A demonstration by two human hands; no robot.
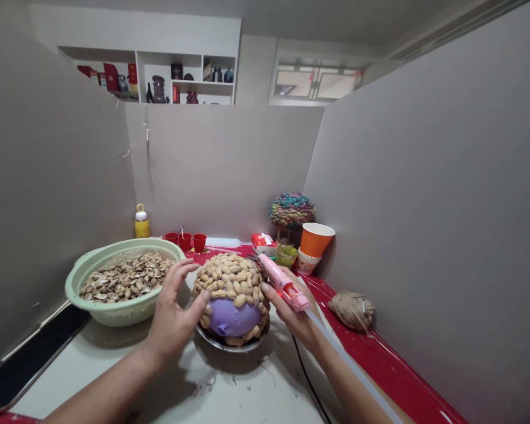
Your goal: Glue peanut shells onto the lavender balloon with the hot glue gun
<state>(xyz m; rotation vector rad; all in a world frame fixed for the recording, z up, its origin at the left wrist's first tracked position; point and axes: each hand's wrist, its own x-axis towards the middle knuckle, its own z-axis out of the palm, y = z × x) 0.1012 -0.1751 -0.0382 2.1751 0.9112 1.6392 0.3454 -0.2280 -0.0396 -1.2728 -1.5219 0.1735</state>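
At centre, balloon (236, 318), seated in metal bowl (232, 348); crusted with peanuts (234, 274) over top and sides, bare purple patch at 6 o'clock. At 9 o'clock of it, left hand (175, 303): thumb and fingers well spread, thumb tip at the peanut edge, exact contact hard to tell, nothing gripped. At 3 o'clock, right hand (297, 323): curled round pink glue gun (283, 284), thumb stretched to the near peanuts; handle hidden, so grip depth can't tell. Balloon likely light, springy under bare skin, slick there, easy to pop with heat or a sharp shell; peanut crust probably rough, brittle, prone to shed if squeezed. Best taken with open palms at 9 and 3 o'clock, low on the crusted sides, or moved by bowl rim. Looks roundish, no clear long axis; knot facing 6 to 7 o'clock. Glue gun probably light, stiff, hot at nozzle: take by handle only. Long axis slanted, nozzle toward 10 to 11 o'clock, tail with glue stick (357, 371) toward 4 to 5. Black cord (308, 374) trailing toward 5. Basket (126, 313) of shells (130, 280) at 9, beyond left hand.
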